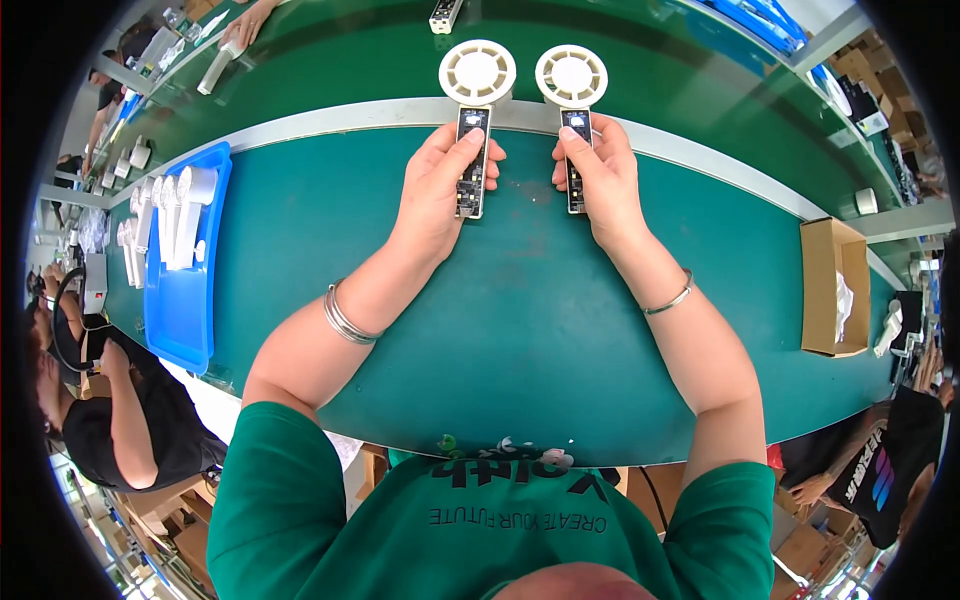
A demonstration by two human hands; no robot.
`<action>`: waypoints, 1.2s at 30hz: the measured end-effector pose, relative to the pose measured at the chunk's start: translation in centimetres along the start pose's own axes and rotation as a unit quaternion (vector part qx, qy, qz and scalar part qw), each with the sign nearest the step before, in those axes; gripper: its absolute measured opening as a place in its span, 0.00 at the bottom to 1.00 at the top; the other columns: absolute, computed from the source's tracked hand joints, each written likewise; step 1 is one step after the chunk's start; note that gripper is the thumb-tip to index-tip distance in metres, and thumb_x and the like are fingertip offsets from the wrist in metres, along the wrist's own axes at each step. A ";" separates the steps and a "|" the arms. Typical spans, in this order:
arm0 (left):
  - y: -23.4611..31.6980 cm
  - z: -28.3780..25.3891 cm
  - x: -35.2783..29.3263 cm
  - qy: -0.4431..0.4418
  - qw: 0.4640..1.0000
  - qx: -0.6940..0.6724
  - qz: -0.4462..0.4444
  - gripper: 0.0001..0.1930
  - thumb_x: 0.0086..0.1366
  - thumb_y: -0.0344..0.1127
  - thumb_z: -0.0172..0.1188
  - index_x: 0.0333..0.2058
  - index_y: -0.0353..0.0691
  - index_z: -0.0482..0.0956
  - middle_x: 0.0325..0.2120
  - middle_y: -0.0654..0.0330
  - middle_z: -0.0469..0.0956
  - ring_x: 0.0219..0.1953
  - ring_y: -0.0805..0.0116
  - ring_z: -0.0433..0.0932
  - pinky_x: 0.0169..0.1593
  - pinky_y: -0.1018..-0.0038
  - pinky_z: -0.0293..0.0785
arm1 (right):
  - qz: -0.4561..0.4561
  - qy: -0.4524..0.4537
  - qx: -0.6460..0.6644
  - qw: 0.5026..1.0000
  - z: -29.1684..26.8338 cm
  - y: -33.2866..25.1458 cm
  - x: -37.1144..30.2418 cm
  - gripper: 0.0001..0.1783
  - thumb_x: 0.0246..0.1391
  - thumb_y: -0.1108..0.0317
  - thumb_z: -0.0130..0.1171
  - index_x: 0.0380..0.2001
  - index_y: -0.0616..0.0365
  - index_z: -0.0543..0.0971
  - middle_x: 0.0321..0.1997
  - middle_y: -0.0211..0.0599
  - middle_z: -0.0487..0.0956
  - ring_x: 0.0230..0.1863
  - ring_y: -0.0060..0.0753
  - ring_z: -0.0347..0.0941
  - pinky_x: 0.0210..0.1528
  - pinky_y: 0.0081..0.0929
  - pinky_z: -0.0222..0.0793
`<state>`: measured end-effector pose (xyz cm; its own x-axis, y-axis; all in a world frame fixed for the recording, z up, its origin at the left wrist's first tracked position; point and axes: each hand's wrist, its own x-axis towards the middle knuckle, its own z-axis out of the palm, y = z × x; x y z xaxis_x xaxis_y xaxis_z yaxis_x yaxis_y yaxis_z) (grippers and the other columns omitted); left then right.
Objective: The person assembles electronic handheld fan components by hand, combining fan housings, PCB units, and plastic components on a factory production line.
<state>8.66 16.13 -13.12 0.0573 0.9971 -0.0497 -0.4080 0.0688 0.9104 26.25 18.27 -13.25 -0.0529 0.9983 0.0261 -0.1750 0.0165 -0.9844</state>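
My left hand [430,190] is closed round the handle of a white handheld fan [478,72] with a round, spoked head. In my right hand [612,185] is a second white handheld fan [571,76], gripped the same way. Both handles have their front off, so dark circuit boards show. A small light glows near the top of each board, and my thumbs press on the boards just below. The fans stand side by side, heads pointing away from me, above the far edge of the green table [500,330]. My palms hide part of each handle.
A blue tray [180,325] with several white fans stands at the left. An opened cardboard box [817,290] sits at the right. Beyond the metal rail lies a green conveyor-like surface [350,60] with a white handle part [445,14]. Co-workers are on both sides; another person's hand [250,22] is far left.
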 end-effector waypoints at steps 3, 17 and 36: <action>0.0 0.1 -0.1 0.006 1.000 -0.005 -0.002 0.12 0.65 0.40 0.54 0.40 0.36 0.71 0.29 0.62 0.75 0.29 0.78 0.72 0.35 0.81 0.72 | -0.001 -0.007 0.010 1.000 -0.1 0.1 0.0 0.21 0.55 0.66 0.56 0.46 0.66 0.64 0.28 0.33 0.72 0.22 0.19 0.68 0.23 0.17 0.65; -0.2 -0.2 -0.5 0.008 1.000 -0.013 0.003 0.12 0.64 0.36 0.54 0.42 0.36 0.70 0.29 0.62 0.75 0.28 0.79 0.72 0.34 0.81 0.71 | 0.006 -0.003 -0.018 1.000 0.2 0.1 -0.5 0.21 0.56 0.65 0.56 0.47 0.64 0.64 0.28 0.33 0.72 0.23 0.20 0.69 0.25 0.18 0.66; -1.5 -2.5 1.4 0.014 1.000 0.001 -0.004 0.18 0.69 0.40 0.46 0.50 0.32 0.68 0.38 0.56 0.76 0.36 0.74 0.73 0.41 0.78 0.69 | -0.084 0.090 -0.113 0.986 -0.5 1.2 0.0 0.23 0.50 0.62 0.56 0.44 0.65 0.65 0.40 0.56 0.74 0.44 0.54 0.72 0.46 0.40 0.68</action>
<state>7.05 17.50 -15.63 0.0356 0.9970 -0.0684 -0.4057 0.0770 0.9108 26.54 18.28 -14.50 0.1375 0.9738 0.1810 0.0587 0.1744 -0.9829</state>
